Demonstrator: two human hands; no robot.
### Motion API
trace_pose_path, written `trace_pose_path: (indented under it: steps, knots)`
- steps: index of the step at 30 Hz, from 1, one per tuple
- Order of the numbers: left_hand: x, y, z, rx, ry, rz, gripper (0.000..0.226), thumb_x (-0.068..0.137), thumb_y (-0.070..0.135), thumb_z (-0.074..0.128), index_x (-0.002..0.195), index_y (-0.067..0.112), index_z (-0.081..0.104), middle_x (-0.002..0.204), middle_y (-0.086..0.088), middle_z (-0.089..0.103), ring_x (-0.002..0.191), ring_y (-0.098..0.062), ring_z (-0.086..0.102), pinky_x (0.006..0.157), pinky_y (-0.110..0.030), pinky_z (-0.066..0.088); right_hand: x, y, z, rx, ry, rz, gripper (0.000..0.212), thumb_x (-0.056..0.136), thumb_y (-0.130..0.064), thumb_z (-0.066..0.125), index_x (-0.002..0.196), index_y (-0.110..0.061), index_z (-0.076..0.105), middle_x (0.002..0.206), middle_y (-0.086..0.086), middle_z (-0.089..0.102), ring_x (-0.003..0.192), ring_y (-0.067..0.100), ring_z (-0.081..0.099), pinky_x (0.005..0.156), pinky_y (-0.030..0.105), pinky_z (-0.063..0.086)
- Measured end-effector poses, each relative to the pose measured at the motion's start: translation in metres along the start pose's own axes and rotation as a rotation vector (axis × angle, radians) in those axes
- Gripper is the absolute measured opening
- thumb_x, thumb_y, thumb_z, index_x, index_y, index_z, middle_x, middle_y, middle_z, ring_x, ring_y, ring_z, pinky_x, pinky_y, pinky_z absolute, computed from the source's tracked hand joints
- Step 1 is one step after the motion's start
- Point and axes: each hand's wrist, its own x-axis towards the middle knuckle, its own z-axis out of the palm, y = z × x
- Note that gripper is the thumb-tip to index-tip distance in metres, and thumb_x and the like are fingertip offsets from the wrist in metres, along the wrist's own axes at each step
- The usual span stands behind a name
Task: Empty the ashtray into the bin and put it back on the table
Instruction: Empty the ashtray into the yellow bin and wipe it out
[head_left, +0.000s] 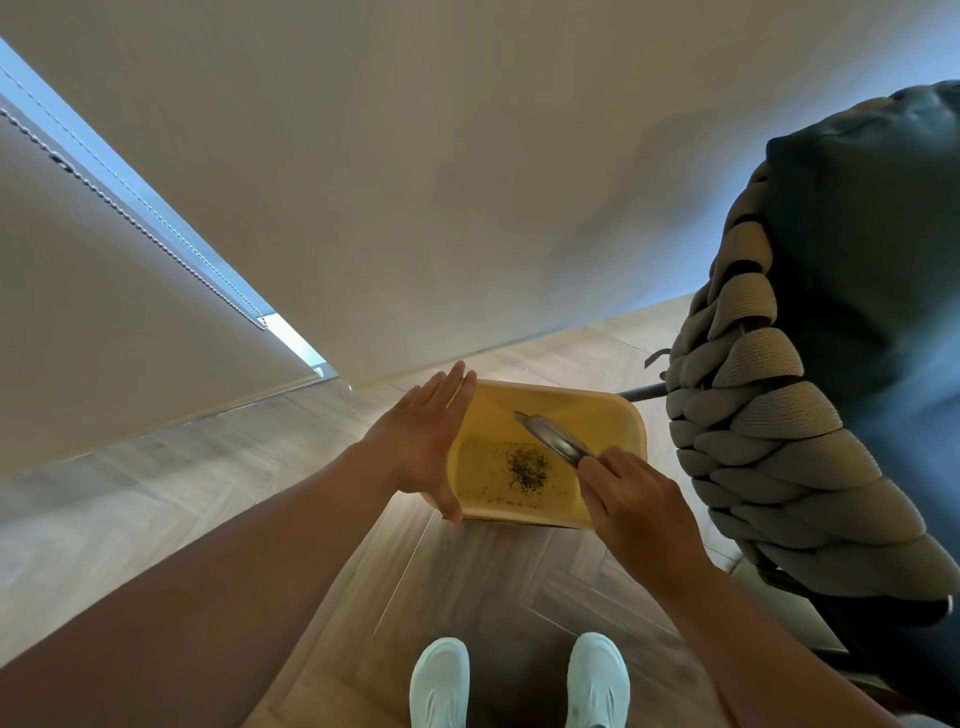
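Note:
A yellow rectangular bin (613, 415) stands on the wooden floor in front of my feet, with a dark heap of ash on its bottom. My right hand (631, 493) grips a shiny metal ashtray (553, 439) by its near edge and holds it tipped on its side over the bin's inside. My left hand (421, 441) is flat with fingers together and straight, its palm facing the bin's left rim, the thumb near the rim's front corner. Whether it touches the rim I cannot tell.
A chair with a thick woven rope back (769, 431) and dark cushion (872, 249) stands close on the right of the bin. A plain wall (415, 182) rises just behind the bin, and a window blind (104, 312) hangs at left. My pale shoes (441, 686) are below.

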Motion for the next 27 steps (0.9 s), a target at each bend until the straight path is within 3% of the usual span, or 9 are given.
trace_pose_path:
  steps: [14, 17, 20, 22, 24, 27]
  knots:
    - [0.000, 0.000, 0.003, -0.019, 0.015, 0.001, 0.162, 0.044, 0.068, 0.086, 0.150, 0.016, -0.025, 0.160, -0.006, -0.030, 0.150, -0.024, -0.018, 0.123, -0.041, 0.002, -0.007, -0.001, 0.001, 0.071, 0.004, 0.038, 0.027, 0.091, -0.024, 0.050, 0.082, -0.006, 0.067, 0.064, 0.005, 0.057, 0.054, 0.007, 0.038, 0.054, 0.016, 0.036]
    - [0.000, -0.001, 0.003, -0.035, 0.023, -0.002, 0.163, 0.043, 0.067, 0.087, 0.150, 0.016, -0.025, 0.159, -0.006, -0.030, 0.149, -0.023, -0.019, 0.122, -0.040, 0.001, -0.007, -0.003, 0.000, 0.089, 0.006, 0.065, 0.018, 0.088, -0.018, 0.056, 0.083, -0.005, 0.067, 0.063, 0.006, 0.057, 0.054, 0.006, 0.035, 0.054, 0.016, 0.037]
    - [0.001, 0.000, 0.003, -0.030, 0.020, 0.000, 0.162, 0.044, 0.066, 0.086, 0.150, 0.016, -0.025, 0.159, -0.006, -0.031, 0.149, -0.023, -0.020, 0.122, -0.040, -0.002, -0.006, -0.003, -0.001, 0.207, 0.003, 0.187, 0.005, 0.085, -0.011, 0.066, 0.083, -0.007, 0.066, 0.062, 0.001, 0.055, 0.050, 0.005, 0.037, 0.057, 0.006, 0.034]
    - [0.000, 0.001, 0.003, -0.015, 0.022, -0.004, 0.162, 0.044, 0.067, 0.086, 0.150, 0.016, -0.025, 0.159, -0.006, -0.031, 0.148, -0.023, -0.021, 0.120, -0.041, -0.004, -0.004, -0.003, -0.003, 0.320, 0.005, 0.292, 0.014, 0.085, -0.009, 0.070, 0.076, -0.013, 0.061, 0.060, -0.006, 0.052, 0.046, 0.004, 0.039, 0.050, 0.004, 0.030]
    - [-0.002, 0.002, 0.004, 0.001, 0.035, -0.006, 0.160, 0.045, 0.068, 0.085, 0.150, 0.014, -0.024, 0.159, -0.007, -0.031, 0.148, -0.024, -0.021, 0.120, -0.042, -0.004, -0.001, 0.000, -0.006, 0.416, 0.023, 0.382, 0.027, 0.085, -0.008, 0.070, 0.070, -0.023, 0.053, 0.054, -0.012, 0.050, 0.044, 0.006, 0.046, 0.047, 0.007, 0.036]
    - [-0.007, 0.006, 0.005, 0.008, 0.054, 0.007, 0.156, 0.050, 0.068, 0.083, 0.151, 0.014, -0.023, 0.159, -0.007, -0.029, 0.148, -0.025, -0.021, 0.119, -0.041, -0.006, 0.003, 0.009, -0.011, 0.542, 0.025, 0.578, 0.034, 0.086, -0.011, 0.070, 0.062, -0.025, 0.050, 0.049, -0.006, 0.054, 0.052, 0.013, 0.059, 0.053, 0.013, 0.048]
